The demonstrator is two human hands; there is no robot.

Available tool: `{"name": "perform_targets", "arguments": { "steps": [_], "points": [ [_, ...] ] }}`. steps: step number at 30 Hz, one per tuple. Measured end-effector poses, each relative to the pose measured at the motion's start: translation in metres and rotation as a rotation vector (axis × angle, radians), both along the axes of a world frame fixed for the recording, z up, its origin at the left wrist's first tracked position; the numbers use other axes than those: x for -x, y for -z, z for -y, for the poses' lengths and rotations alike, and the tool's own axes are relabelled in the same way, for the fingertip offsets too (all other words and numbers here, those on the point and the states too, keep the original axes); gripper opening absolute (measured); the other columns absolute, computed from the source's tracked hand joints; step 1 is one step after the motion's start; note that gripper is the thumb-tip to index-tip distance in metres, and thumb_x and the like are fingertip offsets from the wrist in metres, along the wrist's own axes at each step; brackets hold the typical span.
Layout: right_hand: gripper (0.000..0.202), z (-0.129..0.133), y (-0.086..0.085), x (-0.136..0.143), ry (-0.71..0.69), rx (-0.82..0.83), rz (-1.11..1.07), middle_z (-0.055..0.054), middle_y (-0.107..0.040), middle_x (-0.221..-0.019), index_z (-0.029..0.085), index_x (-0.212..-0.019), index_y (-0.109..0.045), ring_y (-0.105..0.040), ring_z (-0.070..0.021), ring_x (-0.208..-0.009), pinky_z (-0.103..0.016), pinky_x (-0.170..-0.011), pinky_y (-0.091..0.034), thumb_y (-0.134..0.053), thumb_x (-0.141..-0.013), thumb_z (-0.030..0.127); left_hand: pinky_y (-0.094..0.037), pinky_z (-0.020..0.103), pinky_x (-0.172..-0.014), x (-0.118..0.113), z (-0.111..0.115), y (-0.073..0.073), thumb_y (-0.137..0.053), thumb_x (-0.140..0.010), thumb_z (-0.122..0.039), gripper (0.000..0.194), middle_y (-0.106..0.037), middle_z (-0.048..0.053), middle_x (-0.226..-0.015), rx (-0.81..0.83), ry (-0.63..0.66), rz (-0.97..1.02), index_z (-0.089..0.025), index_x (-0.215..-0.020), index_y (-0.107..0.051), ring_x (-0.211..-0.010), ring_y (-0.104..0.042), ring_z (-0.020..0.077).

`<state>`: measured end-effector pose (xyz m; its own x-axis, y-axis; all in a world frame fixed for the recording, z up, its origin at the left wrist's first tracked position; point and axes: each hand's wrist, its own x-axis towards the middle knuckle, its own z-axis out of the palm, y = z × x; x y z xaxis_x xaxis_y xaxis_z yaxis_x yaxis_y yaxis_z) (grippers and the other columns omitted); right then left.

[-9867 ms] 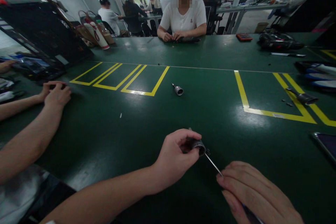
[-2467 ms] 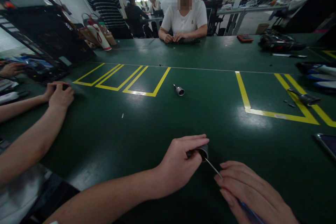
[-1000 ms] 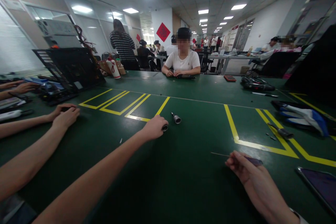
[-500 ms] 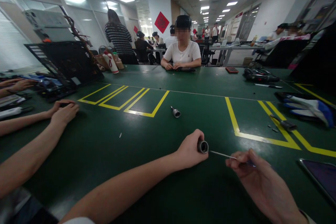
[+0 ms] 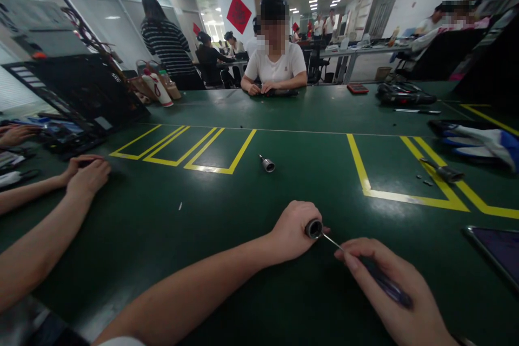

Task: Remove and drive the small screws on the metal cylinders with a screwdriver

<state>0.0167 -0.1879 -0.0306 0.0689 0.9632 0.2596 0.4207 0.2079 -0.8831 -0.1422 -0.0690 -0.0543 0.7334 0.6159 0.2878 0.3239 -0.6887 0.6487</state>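
My left hand (image 5: 295, 231) is closed around a dark metal socket (image 5: 313, 228), its round hollow mouth turned toward me. Between the fingers of my right hand (image 5: 387, 275) is a screwdriver (image 5: 390, 287) with a dark, partly see-through handle and a thin shaft. The shaft's tip meets the rim of the socket; whether it reaches inside, I cannot tell. Farther up the green table lies another metal socket (image 5: 268, 164) with a thin shank. A similar socket (image 5: 449, 174) rests across the yellow tape on the right, near several small dark bits.
Blue and white gloves (image 5: 480, 143) lie at the right, above a dark-screened tablet or phone (image 5: 497, 254). A co-worker's hands (image 5: 87, 175) rest on the table at left. Another person (image 5: 275, 65) sits opposite. Yellow tape (image 5: 208, 169) marks the green table (image 5: 227, 200).
My right hand has turned and moved left, bringing the screwdriver tip to the socket's rim and showing its handle. The socket stays in my left hand. The camera view has tipped down slightly.
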Motion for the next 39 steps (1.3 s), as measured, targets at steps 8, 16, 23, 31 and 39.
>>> {"name": "perform_targets", "arguments": {
  "steps": [8,16,23,31,39],
  "points": [
    [0.018,-0.006,0.004,0.0,0.049,0.254,-0.552,-0.004,-0.069,-0.072,0.021,-0.072,-0.07,-0.061,-0.0164,-0.069,-0.023,-0.061,-0.051,-0.062,-0.079,0.036,-0.038,0.025,-0.067,0.002,0.0,-0.001,-0.057,-0.083,-0.029,0.021,-0.054,-0.002,-0.068,-0.023,0.08,0.032,-0.016,-0.068,-0.05,-0.065,-0.051,0.0104],
    [0.017,0.0,0.018,-0.001,0.088,0.261,-0.565,-0.006,-0.069,-0.081,0.022,-0.08,-0.07,-0.06,-0.0197,-0.08,-0.028,-0.069,-0.049,-0.063,-0.08,0.037,-0.039,0.026,-0.067,0.0,-0.001,-0.001,-0.057,-0.083,-0.03,0.021,-0.054,-0.001,-0.068,0.023,0.051,0.026,-0.016,-0.069,-0.051,-0.063,-0.05,0.0106],
    [0.017,0.003,0.021,-0.002,0.065,0.262,-0.485,-0.005,-0.069,-0.084,0.023,-0.083,-0.07,-0.06,-0.0197,-0.082,-0.028,-0.071,-0.048,-0.062,-0.08,0.037,-0.039,0.025,-0.066,0.0,-0.003,0.001,-0.059,-0.081,-0.029,0.021,-0.052,-0.002,-0.067,0.049,0.046,0.053,-0.016,-0.067,-0.05,-0.061,-0.048,0.0097],
    [0.016,-0.003,0.008,0.003,0.103,0.285,-0.734,-0.005,-0.068,-0.074,0.022,-0.073,-0.07,-0.061,-0.0177,-0.073,-0.026,-0.064,-0.051,-0.065,-0.077,0.036,-0.039,0.023,-0.059,-0.001,-0.003,0.001,-0.064,-0.077,-0.029,0.023,-0.051,-0.001,-0.067,0.204,0.076,0.197,-0.016,-0.066,-0.049,-0.061,-0.047,0.0096],
    [0.015,0.007,0.023,-0.001,0.068,0.219,-0.449,-0.006,-0.069,-0.087,0.022,-0.087,-0.069,-0.063,-0.0223,-0.084,-0.031,-0.069,-0.051,-0.061,-0.082,0.034,-0.039,0.025,-0.063,-0.001,-0.001,0.0,-0.063,-0.079,-0.028,0.022,-0.052,-0.002,-0.066,0.086,0.005,0.05,-0.016,-0.065,-0.05,-0.062,-0.049,0.0101]
  ]
}}
